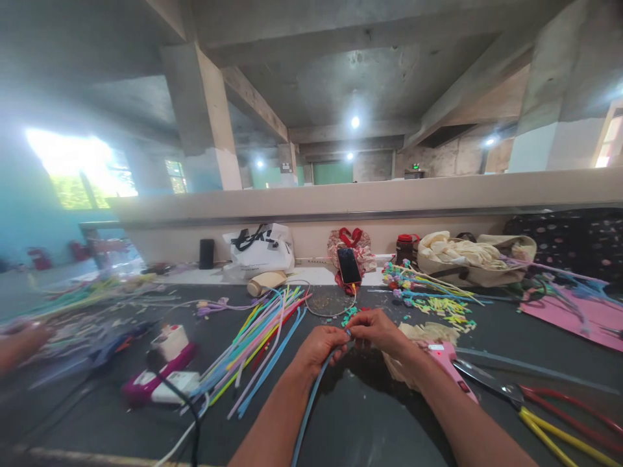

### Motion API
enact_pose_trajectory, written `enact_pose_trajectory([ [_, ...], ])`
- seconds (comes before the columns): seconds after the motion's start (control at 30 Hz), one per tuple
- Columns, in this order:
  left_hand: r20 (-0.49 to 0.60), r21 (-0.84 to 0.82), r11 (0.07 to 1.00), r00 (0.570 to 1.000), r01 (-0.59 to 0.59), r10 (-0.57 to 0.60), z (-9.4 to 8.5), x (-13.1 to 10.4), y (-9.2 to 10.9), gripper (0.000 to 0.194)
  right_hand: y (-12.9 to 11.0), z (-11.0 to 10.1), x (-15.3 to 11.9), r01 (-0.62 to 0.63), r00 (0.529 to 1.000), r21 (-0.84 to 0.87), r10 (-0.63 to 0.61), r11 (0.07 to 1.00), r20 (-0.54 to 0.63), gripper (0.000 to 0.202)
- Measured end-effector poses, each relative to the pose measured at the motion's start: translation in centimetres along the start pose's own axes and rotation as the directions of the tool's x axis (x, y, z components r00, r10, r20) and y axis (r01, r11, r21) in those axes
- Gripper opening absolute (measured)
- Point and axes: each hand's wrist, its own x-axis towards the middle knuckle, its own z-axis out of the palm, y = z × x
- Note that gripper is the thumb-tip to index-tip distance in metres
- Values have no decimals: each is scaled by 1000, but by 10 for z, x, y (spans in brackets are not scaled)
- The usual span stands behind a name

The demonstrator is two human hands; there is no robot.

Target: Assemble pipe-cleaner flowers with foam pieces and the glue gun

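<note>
My left hand (pixel 318 350) is closed around a blue pipe cleaner (pixel 311 405), whose long tail hangs down toward the table's near edge. At the other end, the fingertips of my right hand (pixel 377 332) pinch together on the same strand, close against the left fingers. Just what the fingertips cover is too small to make out. A bundle of many-coloured pipe cleaners (pixel 265 344) lies left of my hands. Small green pieces (pixel 349 316) sit right behind my fingers. Under my right forearm is a crumpled beige cloth (pixel 428 334).
Right of me lie a pink device (pixel 450 366) and scissors (pixel 511 389) with red and yellow handles. A purple power strip (pixel 165 373) with cords stands left. Behind are a phone (pixel 348 266), a white bag (pixel 260 250) and flower stems (pixel 409 279). Another person's hand (pixel 24 347) is far left.
</note>
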Motion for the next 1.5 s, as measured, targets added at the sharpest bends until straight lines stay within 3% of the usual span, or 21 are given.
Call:
enact_pose_trajectory([
  [0.17, -101, 116, 991, 992, -60, 72, 5, 1, -6, 7, 3, 2, 0, -21, 1000, -126, 20, 992, -7, 16],
  [0.4, -231, 259, 961, 960, -96, 158, 8, 4, -7, 10, 0, 6, 0, -24, 989, -346, -28, 938, -144, 17],
  [0.6, -184, 240, 965, 971, -107, 153, 6, 2, -8, 18, -4, 9, 2, 2, 969, -490, -121, 872, -213, 18],
  [0.93, -118, 61, 996, 990, -70, 77, 4, 2, -2, 27, -3, 10, 3, -19, 942, -493, -150, 870, -301, 15],
  [1.17, -60, -45, 999, 998, -11, 8, 2, 2, 0, 31, -2, 12, 4, -45, 922, -376, -107, 926, -373, 12],
  [1.33, -57, -95, 995, 998, 0, -6, 0, 3, 1, 30, 0, 2, 6, -87, 954, -106, 52, 991, -294, 17],
  [1.5, -74, -88, 996, 997, -22, 16, 1, 3, 2, 26, 1, 3, 5, -107, 972, 85, 123, 991, -200, 30],
])
